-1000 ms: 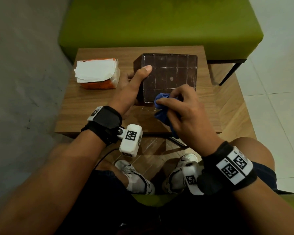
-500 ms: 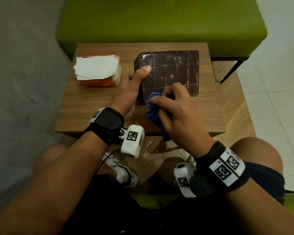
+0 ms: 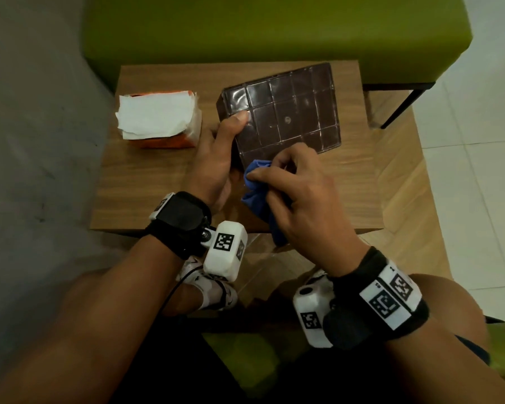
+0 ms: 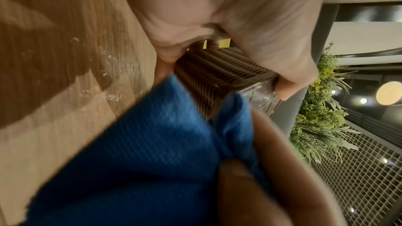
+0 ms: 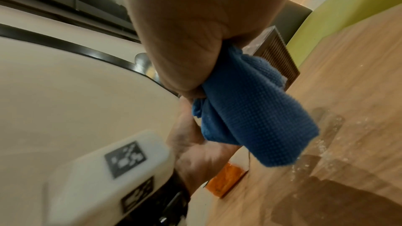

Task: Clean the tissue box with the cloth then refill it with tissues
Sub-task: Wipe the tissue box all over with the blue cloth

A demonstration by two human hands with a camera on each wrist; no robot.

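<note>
Two hands share the work at the centre of the head view. The left hand (image 3: 216, 158) clamps the dark tissue box (image 3: 286, 115), thumb on its tiled face and fingers curled round the far side, probably to stop it sliding while it is rubbed. The right hand (image 3: 298, 193) bunches the blue cloth (image 3: 257, 193) between thumb and fingers, pressing it at the box's near lower corner, so the wiping step looks under way. The box lies turned askew on the wooden table (image 3: 146, 193). An orange tissue pack (image 3: 158, 118) with white sheets showing waits at upper left, within reach for refilling.
</note>
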